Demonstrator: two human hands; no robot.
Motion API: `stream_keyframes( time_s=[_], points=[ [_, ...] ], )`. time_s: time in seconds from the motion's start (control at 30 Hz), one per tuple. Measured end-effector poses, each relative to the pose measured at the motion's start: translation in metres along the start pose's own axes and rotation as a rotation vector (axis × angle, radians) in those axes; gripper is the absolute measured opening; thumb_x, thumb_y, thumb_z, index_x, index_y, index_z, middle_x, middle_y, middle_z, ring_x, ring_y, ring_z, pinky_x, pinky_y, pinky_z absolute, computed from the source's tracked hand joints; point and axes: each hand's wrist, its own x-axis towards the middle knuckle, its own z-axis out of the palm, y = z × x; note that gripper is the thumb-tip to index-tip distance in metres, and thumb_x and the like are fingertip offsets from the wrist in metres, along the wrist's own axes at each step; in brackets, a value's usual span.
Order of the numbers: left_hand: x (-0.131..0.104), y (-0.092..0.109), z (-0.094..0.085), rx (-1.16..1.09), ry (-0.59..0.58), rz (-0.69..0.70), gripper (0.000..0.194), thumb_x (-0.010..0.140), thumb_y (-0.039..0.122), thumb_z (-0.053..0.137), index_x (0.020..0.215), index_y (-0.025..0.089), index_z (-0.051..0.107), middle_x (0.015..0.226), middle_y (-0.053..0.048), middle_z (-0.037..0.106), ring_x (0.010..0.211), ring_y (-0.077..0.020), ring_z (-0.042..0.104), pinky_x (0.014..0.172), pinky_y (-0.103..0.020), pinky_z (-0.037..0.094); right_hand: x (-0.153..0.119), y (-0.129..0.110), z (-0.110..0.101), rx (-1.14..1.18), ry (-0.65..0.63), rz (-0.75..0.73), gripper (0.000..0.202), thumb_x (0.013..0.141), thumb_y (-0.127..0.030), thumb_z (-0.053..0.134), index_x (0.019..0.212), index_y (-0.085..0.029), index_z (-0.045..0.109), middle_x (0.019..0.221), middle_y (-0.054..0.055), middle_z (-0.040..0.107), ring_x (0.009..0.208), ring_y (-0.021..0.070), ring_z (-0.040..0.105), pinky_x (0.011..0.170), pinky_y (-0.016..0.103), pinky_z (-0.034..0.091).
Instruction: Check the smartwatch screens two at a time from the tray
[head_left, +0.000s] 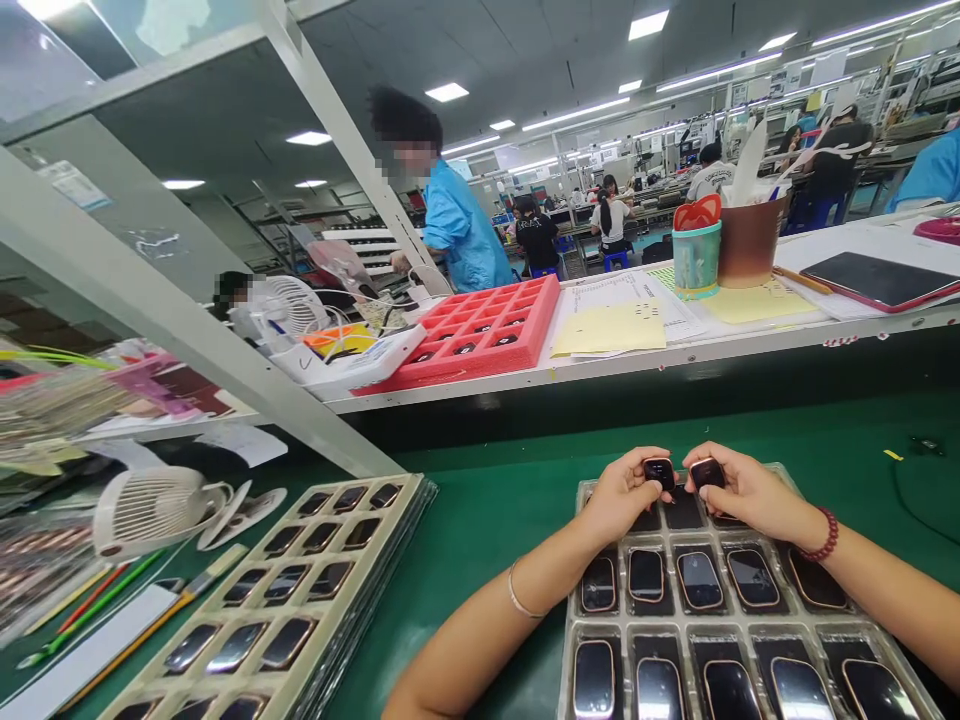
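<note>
Both hands are raised over the far row of a clear plastic tray (679,630) whose pockets hold several smartwatch bodies with dark faces and gold rims. My left hand (621,492) pinches one smartwatch body (659,473) between thumb and fingers, its screen facing me. Close beside it, my right hand (750,495) grips another smartwatch body (706,474), also dark-faced. The two watches are a small gap apart. Part of the tray's far row is hidden behind my hands.
To the left stands a stack of cream trays (322,610) with more watch bodies. Beyond it are a small white fan (150,510), a brush and pens. A shelf ahead carries a red foam tray (536,320), papers and cups (696,258). A person in blue (469,230) stands behind it.
</note>
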Motion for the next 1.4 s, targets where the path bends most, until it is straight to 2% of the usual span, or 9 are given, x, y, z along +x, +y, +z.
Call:
stream_keyframes(
  time_s=[0.27,0.47,0.57,0.67,0.77,0.83,1.0,1.23,1.4],
  points=[
    [0.0001,-0.0007,0.0002,-0.010,0.003,0.009,0.040,0.072,0.017,0.059,0.111,0.015,0.052,0.096,-0.008,0.065,0.069,-0.0119,0.062,0.054,-0.019,0.038,0.0001,-0.0001,0.0004,-0.042,-0.007,0.005,0.023,0.081,-0.014,0.047,0.103,-0.021,0.049,0.085,0.001,0.057,0.061,0.0120,0.049,0.058,0.028,0.044],
    [-0.0006,0.0014,0.0017,-0.030,0.010,0.002,0.041,0.069,0.014,0.060,0.109,0.015,0.054,0.095,-0.007,0.065,0.069,-0.0116,0.061,0.060,-0.022,0.042,-0.0005,-0.0008,-0.0003,-0.079,0.008,-0.033,0.027,0.078,-0.012,0.050,0.103,-0.022,0.050,0.090,0.002,0.058,0.070,0.0146,0.051,0.057,0.025,0.041],
    [-0.0011,0.0024,0.0023,-0.030,0.016,0.000,0.040,0.069,0.014,0.060,0.108,0.016,0.054,0.095,-0.007,0.065,0.069,-0.0114,0.061,0.063,-0.023,0.043,-0.0005,-0.0020,0.0001,-0.071,0.003,-0.012,0.024,0.079,-0.015,0.049,0.102,-0.022,0.050,0.085,0.001,0.058,0.064,0.0134,0.049,0.056,0.025,0.041],
    [-0.0010,0.0018,0.0019,-0.019,0.008,0.004,0.038,0.071,0.015,0.059,0.109,0.016,0.054,0.095,-0.007,0.065,0.070,-0.0119,0.061,0.059,-0.021,0.041,-0.0004,-0.0030,0.0002,-0.079,0.012,0.012,0.020,0.081,-0.018,0.049,0.101,-0.022,0.050,0.083,0.001,0.058,0.060,0.0128,0.048,0.056,0.026,0.042],
    [-0.0006,0.0011,0.0014,0.001,0.011,0.011,0.037,0.073,0.016,0.057,0.109,0.015,0.054,0.093,-0.007,0.065,0.068,-0.0116,0.061,0.053,-0.019,0.038,-0.0004,-0.0036,0.0001,-0.108,0.016,-0.011,0.022,0.080,-0.018,0.051,0.101,-0.022,0.051,0.086,0.002,0.059,0.067,0.0151,0.052,0.057,0.026,0.042],
    [-0.0004,0.0015,0.0017,-0.001,0.019,0.012,0.038,0.072,0.015,0.058,0.109,0.016,0.054,0.092,-0.006,0.065,0.068,-0.0115,0.061,0.055,-0.020,0.040,-0.0006,-0.0034,0.0000,-0.121,0.007,-0.029,0.024,0.079,-0.016,0.051,0.102,-0.022,0.052,0.088,0.002,0.059,0.072,0.0163,0.053,0.059,0.026,0.043],
    [-0.0005,0.0035,0.0035,-0.042,0.021,0.017,0.038,0.068,0.011,0.059,0.105,0.016,0.056,0.089,-0.005,0.066,0.067,-0.0112,0.060,0.067,-0.025,0.046,-0.0009,-0.0010,-0.0007,-0.168,0.006,-0.030,0.026,0.080,-0.014,0.048,0.104,-0.022,0.051,0.089,0.002,0.058,0.068,0.0152,0.052,0.058,0.026,0.042],
    [0.0003,0.0031,0.0037,-0.044,0.028,0.008,0.039,0.066,0.009,0.058,0.105,0.015,0.055,0.090,-0.005,0.066,0.067,-0.0110,0.061,0.068,-0.025,0.046,-0.0006,-0.0005,-0.0011,-0.197,0.005,-0.049,0.026,0.081,-0.014,0.048,0.106,-0.022,0.052,0.094,0.003,0.061,0.077,0.0180,0.056,0.064,0.028,0.044],
    [0.0004,0.0023,0.0033,-0.043,0.023,0.019,0.037,0.068,0.010,0.058,0.104,0.015,0.056,0.089,-0.005,0.066,0.068,-0.0112,0.061,0.066,-0.024,0.046,-0.0010,-0.0004,-0.0009,-0.231,0.022,-0.054,0.021,0.083,-0.017,0.047,0.103,-0.022,0.053,0.088,0.002,0.062,0.075,0.0178,0.056,0.063,0.028,0.043]
  ],
)
